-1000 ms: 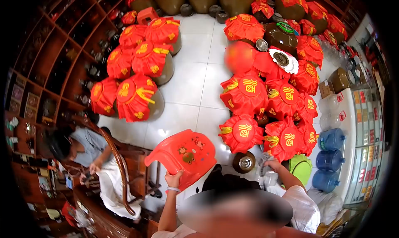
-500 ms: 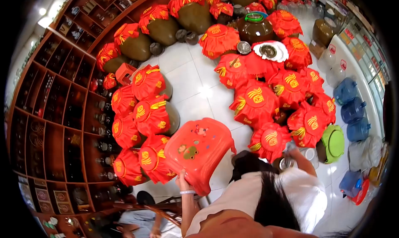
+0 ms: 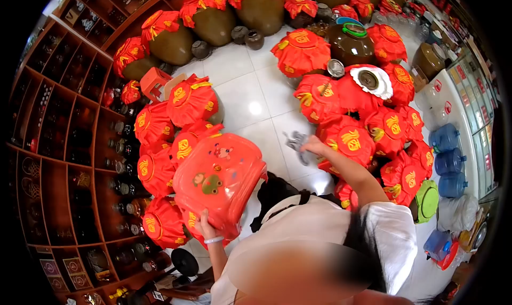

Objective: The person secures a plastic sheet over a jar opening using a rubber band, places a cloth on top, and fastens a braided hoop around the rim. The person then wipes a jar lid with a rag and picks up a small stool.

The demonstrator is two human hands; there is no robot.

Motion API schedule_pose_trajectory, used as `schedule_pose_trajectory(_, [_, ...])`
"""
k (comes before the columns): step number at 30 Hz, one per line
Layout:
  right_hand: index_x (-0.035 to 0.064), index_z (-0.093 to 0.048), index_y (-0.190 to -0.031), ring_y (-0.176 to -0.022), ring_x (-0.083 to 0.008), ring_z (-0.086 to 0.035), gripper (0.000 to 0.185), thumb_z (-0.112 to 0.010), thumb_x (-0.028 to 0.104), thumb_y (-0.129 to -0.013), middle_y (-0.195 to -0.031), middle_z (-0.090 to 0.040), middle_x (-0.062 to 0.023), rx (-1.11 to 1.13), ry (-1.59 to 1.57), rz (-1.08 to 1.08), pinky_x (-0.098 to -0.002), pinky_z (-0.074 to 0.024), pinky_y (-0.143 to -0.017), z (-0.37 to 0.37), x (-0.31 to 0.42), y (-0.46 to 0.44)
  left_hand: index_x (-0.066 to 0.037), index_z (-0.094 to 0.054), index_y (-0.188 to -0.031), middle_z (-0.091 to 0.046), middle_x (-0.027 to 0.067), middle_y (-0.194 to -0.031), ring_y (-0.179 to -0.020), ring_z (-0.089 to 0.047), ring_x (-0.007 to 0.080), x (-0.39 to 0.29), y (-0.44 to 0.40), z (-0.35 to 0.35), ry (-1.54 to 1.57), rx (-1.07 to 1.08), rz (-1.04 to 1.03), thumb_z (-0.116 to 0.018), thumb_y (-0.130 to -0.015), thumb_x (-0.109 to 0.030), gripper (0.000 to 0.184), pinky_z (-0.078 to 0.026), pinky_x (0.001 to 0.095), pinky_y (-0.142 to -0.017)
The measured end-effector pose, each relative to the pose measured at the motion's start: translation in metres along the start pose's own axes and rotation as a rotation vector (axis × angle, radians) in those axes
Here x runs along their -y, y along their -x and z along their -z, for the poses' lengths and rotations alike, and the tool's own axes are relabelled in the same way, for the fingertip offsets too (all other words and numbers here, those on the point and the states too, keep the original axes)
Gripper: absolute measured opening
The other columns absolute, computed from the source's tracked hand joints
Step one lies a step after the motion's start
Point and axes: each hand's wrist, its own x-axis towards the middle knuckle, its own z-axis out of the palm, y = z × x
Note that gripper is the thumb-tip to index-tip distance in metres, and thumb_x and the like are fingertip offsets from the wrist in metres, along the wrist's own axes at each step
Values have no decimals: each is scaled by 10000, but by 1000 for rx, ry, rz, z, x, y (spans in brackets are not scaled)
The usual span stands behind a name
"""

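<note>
My left hand (image 3: 206, 226), with a pale bracelet at the wrist, grips the near edge of a red plastic stool (image 3: 234, 163). Cartoon stickers, a frog among them, decorate its seat. The stool is held up in front of several red-cloth-topped jars and partly hides them. Out over the tiled floor, my right hand (image 3: 316, 146) is closed on a crumpled grey cloth (image 3: 297, 144), somewhat blurred. Just to the right of that hand stands a jar with a red cloth cover (image 3: 348, 139) and yellow lettering.
Covered jars (image 3: 191, 99) stand in a group on the left, with a larger group on the right. Big brown jars (image 3: 213, 27) line the back beside small dark pots (image 3: 254, 39). A wooden shelf (image 3: 58, 182) fills the left side. Blue water bottles (image 3: 447, 162) stand at the right.
My right hand has moved from the lower right, beside a metal-lidded container, to over the middle floor with the cloth. The stool has shifted left in my left hand.
</note>
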Motion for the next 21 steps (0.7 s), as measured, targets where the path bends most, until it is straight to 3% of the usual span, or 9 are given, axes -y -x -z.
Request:
schedule_pose_trajectory(2, [15, -634, -848, -661, -188, -590, 361, -692, 158, -522, -724, -623, -97, -82, -246, 221, -307, -480, -629, 7, -33, -2, 15, -534, -899, -584, 103, -864, -759, -570, 193, -14, -58, -26, -3, -9, -22, -629, -719, -90, 229, -480, 318, -685])
schedule_pose_trajectory(3, [20, -624, -880, -671, -179, -588, 387, -687, 140, -517, -736, -624, -89, -208, -218, 65, -315, -482, -631, 15, -39, 14, 15, -534, -899, -584, 103, -864, -759, -570, 193, -22, -87, -43, 16, -15, -10, -629, -719, -90, 229, -480, 318, -685])
schedule_pose_trajectory(4, [28, -615, -888, -685, -185, -590, 409, -692, 133, -500, -753, -623, -85, -315, -433, 118, -319, -482, -639, 13, -88, 9, 9, -534, -887, -584, 99, -858, -750, -570, 189, -30, -116, -54, -8, 45, -15, -631, -720, -88, 216, -479, 314, -687])
schedule_pose_trajectory(5, [32, -612, -866, -708, -186, -596, 372, -692, 153, -523, -778, -629, -72, -329, 112, -202, -321, -481, -644, 34, -61, 40, 4, -534, -874, -583, 94, -851, -742, -570, 185, -35, -146, -70, -29, 110, -22, -632, -722, -87, 203, -477, 310, -689])
schedule_pose_trajectory(8, [88, -628, -855, -723, -161, -608, 385, -738, 257, -527, -800, -640, -46, -529, -206, -398, -300, -480, -639, 43, -128, 81, -2, -544, -902, -584, 74, -854, -738, -565, 169, -59, -214, -134, -32, 182, 106, -640, -726, -93, 220, -473, 290, -689])
schedule_pose_trajectory(10, [38, -627, -823, -685, -165, -604, 377, -754, 198, -506, -782, -633, -59, -640, -345, -569, -299, -480, -604, 45, -193, 105, -8, -550, -906, -588, 66, -858, -722, -564, 161, -60, -260, -170, -47, 226, 137, -644, -726, -95, 222, -476, 286, -676])
schedule_pose_trajectory(17, [-25, -615, -796, -640, -182, -591, 341, -733, 131, -517, -746, -614, -82, -679, -270, -912, -311, -478, -564, 17, -159, 35, -8, -558, -891, -594, 58, -833, -741, -561, 153, -36, -388, -300, -40, 390, 206, -663, -712, -104, 229, -469, 276, -679])
schedule_pose_trajectory(18, [-6, -619, -804, -627, -192, -584, 293, -705, 104, -547, -732, -605, -82, -545, -335, -553, -316, -481, -564, 26, -148, 10, 1, -561, -900, -598, 63, -846, -759, -560, 151, -30, -405, -315, -50, 374, 149, -670, -705, -110, 249, -466, 271, -704])
schedule_pose_trajectory(21, [-10, -610, -855, -630, -212, -587, 330, -699, 105, -559, -743, -607, -93, -630, -666, -498, -343, -483, -575, 53, -80, -120, 26, -564, -927, -603, 73, -854, -746, -558, 151, -29, -458, -360, -268, 339, 30, -655, -713, -106, 266, -457, 281, -739])
